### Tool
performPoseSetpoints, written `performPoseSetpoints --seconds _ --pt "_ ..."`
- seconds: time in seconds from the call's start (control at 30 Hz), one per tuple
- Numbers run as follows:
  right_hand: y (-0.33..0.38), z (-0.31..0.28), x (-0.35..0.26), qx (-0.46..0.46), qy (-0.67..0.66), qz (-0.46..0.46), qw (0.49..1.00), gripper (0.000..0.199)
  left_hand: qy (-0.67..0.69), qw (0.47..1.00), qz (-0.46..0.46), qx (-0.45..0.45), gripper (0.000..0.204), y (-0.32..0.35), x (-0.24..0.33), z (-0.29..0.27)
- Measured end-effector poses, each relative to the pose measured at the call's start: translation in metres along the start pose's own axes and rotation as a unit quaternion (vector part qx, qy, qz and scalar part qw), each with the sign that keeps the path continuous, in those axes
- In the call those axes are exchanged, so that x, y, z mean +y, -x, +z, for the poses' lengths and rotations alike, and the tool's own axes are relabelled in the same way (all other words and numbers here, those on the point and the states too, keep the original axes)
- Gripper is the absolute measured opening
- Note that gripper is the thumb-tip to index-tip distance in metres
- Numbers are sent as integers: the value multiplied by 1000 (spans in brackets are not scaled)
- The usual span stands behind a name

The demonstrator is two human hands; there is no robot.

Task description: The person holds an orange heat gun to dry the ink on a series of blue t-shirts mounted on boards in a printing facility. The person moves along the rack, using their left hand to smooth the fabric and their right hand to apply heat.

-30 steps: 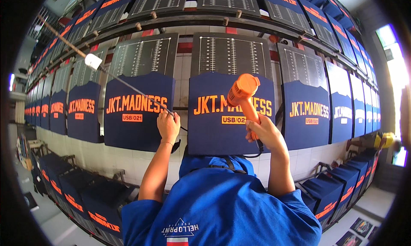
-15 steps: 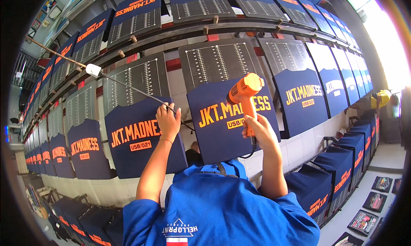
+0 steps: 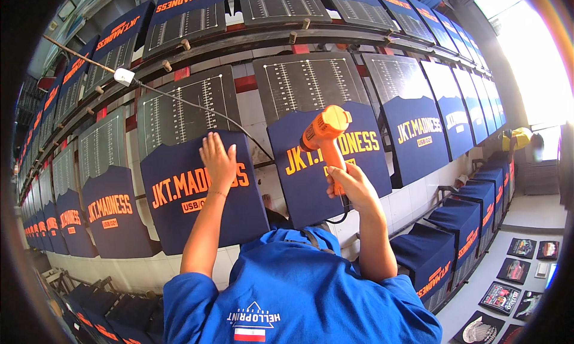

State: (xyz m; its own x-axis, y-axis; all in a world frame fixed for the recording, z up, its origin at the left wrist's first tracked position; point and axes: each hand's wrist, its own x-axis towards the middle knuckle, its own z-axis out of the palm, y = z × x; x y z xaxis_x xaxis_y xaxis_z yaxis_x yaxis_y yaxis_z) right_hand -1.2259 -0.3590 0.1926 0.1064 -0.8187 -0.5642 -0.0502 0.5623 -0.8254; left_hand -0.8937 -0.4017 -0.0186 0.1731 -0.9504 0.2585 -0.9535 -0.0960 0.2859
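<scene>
My right hand [image 3: 354, 187] is wrapped round the handle of an orange heat gun [image 3: 329, 134]. Its nozzle points left, above a navy shirt [image 3: 305, 200] with yellow-orange print on a dark marked board [image 3: 308, 84]. With fingers stretched out and holding nothing, my left hand [image 3: 219, 161] lies over the neighbouring navy shirt [image 3: 173, 230], hiding part of its orange print. I cannot tell whether the palm presses on the cloth. A dark cable [image 3: 197, 107] runs just beyond my left fingers, down to the gap between the two boards.
Rows of boards with navy shirts stretch left and right; another row stands beyond a rail with wooden pegs [image 3: 293, 37]. A white socket [image 3: 124, 76] hangs on the cable. More draped shirts [image 3: 427, 254] stand at lower right. A person in yellow [image 3: 515, 140] is far right.
My left hand has let go of the cable and moved left, its fingers straightening over the shirt. The heat gun in my right hand has shifted slightly left.
</scene>
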Motion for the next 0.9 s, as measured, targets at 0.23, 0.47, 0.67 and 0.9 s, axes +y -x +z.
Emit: performPoseSetpoints --seconds 0.23,0.47,0.67,0.9 --pt "-6 12 0 17 39 -15 999 27 -99 982 -159 3 62 47 -130 -45" --pt "3 5 0 10 66 5 998 26 -125 958 -259 2 64 89 -174 -63" --pt "25 5 1 18 61 18 998 24 -98 969 -225 -10 65 115 -133 -61" --pt "33 -2 10 45 70 19 996 27 -100 976 -191 -22 63 130 -135 -69"
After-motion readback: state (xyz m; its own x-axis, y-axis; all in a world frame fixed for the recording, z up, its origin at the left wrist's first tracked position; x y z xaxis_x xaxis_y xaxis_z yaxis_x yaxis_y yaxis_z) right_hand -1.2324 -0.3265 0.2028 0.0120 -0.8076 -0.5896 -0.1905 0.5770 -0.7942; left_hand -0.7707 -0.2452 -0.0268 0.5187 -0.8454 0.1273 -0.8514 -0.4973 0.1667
